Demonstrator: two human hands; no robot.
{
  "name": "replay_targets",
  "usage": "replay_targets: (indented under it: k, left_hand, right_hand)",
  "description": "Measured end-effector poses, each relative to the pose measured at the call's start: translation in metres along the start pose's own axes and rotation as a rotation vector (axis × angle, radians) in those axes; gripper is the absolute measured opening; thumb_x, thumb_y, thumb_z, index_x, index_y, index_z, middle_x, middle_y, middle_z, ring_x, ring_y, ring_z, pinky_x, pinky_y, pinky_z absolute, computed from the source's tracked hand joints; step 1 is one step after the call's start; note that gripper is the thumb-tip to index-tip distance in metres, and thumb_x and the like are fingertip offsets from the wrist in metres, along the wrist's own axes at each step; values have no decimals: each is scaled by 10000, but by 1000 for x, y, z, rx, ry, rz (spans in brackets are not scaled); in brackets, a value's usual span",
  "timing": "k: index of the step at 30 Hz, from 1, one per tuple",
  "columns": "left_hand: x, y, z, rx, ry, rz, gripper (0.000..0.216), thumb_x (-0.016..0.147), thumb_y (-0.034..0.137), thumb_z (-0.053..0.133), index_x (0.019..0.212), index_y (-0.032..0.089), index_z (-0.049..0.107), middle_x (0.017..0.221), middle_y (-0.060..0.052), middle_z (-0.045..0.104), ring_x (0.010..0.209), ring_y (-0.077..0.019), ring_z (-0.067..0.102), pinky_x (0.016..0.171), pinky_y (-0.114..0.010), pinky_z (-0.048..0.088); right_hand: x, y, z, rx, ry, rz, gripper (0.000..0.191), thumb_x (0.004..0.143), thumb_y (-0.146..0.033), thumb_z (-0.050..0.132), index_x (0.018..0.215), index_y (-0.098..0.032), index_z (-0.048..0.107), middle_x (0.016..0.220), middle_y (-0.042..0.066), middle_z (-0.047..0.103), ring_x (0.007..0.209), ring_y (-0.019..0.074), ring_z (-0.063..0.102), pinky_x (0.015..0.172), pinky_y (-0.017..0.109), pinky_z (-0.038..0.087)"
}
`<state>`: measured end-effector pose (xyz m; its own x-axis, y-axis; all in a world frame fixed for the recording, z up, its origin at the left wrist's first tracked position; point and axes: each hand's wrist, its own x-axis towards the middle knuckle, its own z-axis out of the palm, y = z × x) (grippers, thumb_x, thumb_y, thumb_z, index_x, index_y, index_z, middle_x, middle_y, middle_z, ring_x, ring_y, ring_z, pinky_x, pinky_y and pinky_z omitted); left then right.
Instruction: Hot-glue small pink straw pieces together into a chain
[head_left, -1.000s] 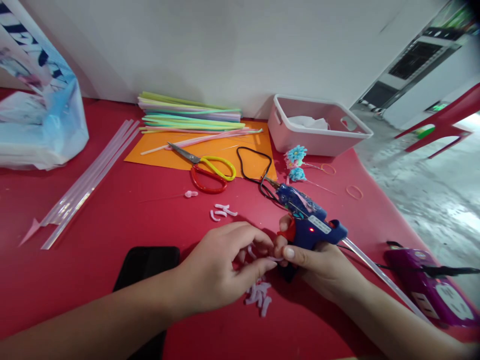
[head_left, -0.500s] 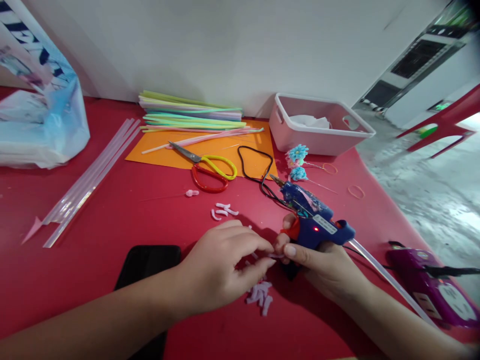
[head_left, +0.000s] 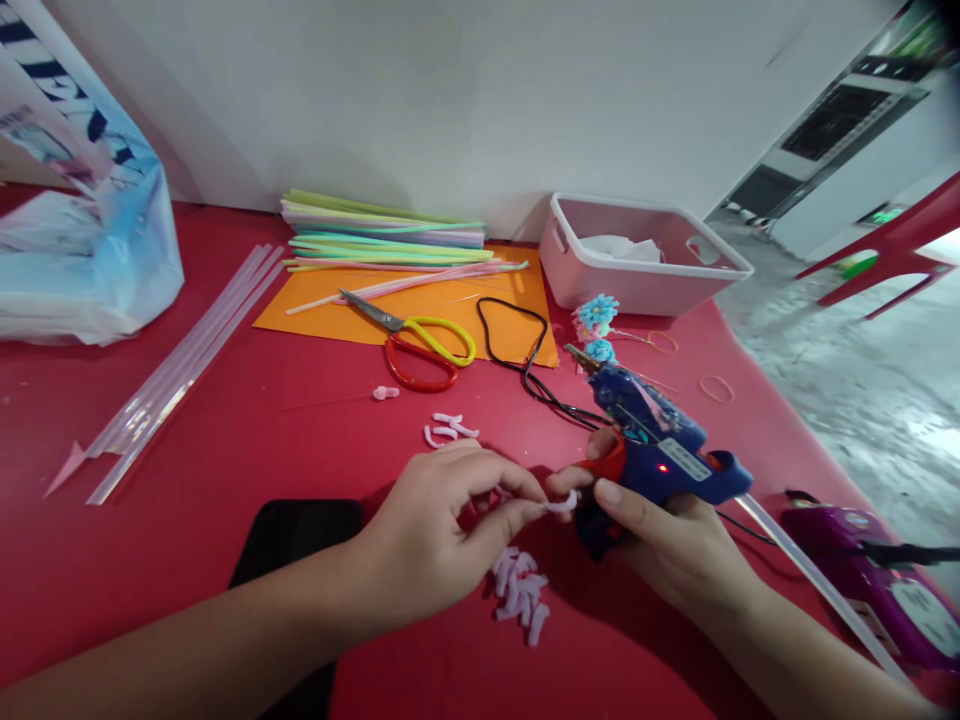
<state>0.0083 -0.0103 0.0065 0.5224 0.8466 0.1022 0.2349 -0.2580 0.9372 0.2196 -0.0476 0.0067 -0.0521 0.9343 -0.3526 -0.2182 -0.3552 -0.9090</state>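
Hands [head_left: 442, 515] edged apart, left fingertips [head_left: 534, 508] pinched.

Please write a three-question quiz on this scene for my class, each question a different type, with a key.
1. Multiple choice: What does the person's right hand hold?
a) a phone
b) a glue gun
c) a rubber band

2. True or false: The scissors lie partly on the orange sheet.

3. Short answer: Which hand's fingertips pinch the small curved pale piece?

Key:
1. b
2. True; the blades lie over the sheet, while the red handle loop lies off it.
3. The left hand.
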Motion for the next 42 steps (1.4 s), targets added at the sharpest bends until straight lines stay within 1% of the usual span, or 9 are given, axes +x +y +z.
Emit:
replay_targets:
  k: [3, 5, 8, 12, 17, 26, 32, 37, 42]
  left_hand:
    - [5, 1, -1, -297, 18, -257, 205, 884, 364, 699, 880, 166, 747, 809, -58, 762, 682, -152, 652, 630, -256, 481]
    - [9, 0, -3, -492, 60, -354, 191, 853, 347, 739, 847, 157, 730, 816, -52, 765, 694, -139, 645, 659, -250, 486]
    - [14, -5, -5, -639, 130, -425, 205, 819, 360, 783, 828, 162, 728, 810, -21, 755, 578, -73, 517, 582, -217, 426]
    - [15, -9, -6, -679, 152, -448, 212, 818, 382, 792, 856, 179, 745, 832, -3, 746, 547, -48, 406, 521, -193, 343]
    - [14, -9, -6, -671, 156, -427, 223, 817, 380, 791, 853, 170, 728, 827, -3, 728, 549, -52, 390, 518, -205, 314]
    - [14, -4, -7, -626, 148, -378, 171, 848, 332, 754, 808, 173, 705, 774, 24, 708, 506, -47, 346, 510, -224, 295]
    - [15, -4, -7, -628, 148, -384, 168, 852, 338, 750, 822, 181, 697, 795, 16, 720, 547, -59, 429, 550, -222, 338]
    - [14, -5, -8, -631, 141, -378, 165, 874, 331, 736, 810, 182, 706, 788, 31, 713, 542, -50, 421, 577, -221, 352]
    - [13, -9, -7, -692, 146, -354, 137, 865, 305, 757, 810, 188, 712, 758, 54, 710, 506, -33, 366, 577, -208, 355]
  right_hand:
    - [1, 3, -8, -139, 42, -90, 349, 807, -516, 772, 977, -238, 647, 795, 20, 731, 626, 177, 649, 659, 336, 547]
    - [1, 7, -15, -343, 139, -190, 287, 848, -487, 733, 923, -225, 645, 707, 6, 672, 588, 157, 603, 597, 302, 511]
    - [0, 11, -22, -723, 248, -377, 164, 850, -365, 722, 881, -226, 642, 746, 16, 671, 663, 172, 624, 625, 290, 505]
    - [-2, 11, -16, -906, 255, -495, 65, 857, -210, 625, 903, -250, 603, 654, -31, 640, 529, 138, 558, 535, 263, 449]
    - [-4, 7, -4, -975, 218, -538, 144, 802, -128, 589, 835, -260, 541, 613, -50, 626, 494, 124, 539, 536, 259, 430]
    - [-5, 5, -6, -994, 174, -583, 120, 816, -154, 562, 859, -264, 540, 657, -38, 645, 503, 120, 549, 517, 262, 397]
    - [-5, 4, -5, -989, 156, -543, 168, 787, -111, 568, 864, -261, 560, 591, -59, 598, 478, 120, 504, 501, 256, 382]
    - [-5, 6, -6, -968, 174, -551, 180, 789, -105, 578, 887, -257, 586, 623, -51, 628, 489, 123, 538, 519, 253, 404]
    - [-5, 6, -9, -991, 203, -585, 174, 791, -93, 553, 841, -258, 534, 600, -68, 588, 481, 116, 505, 502, 236, 398]
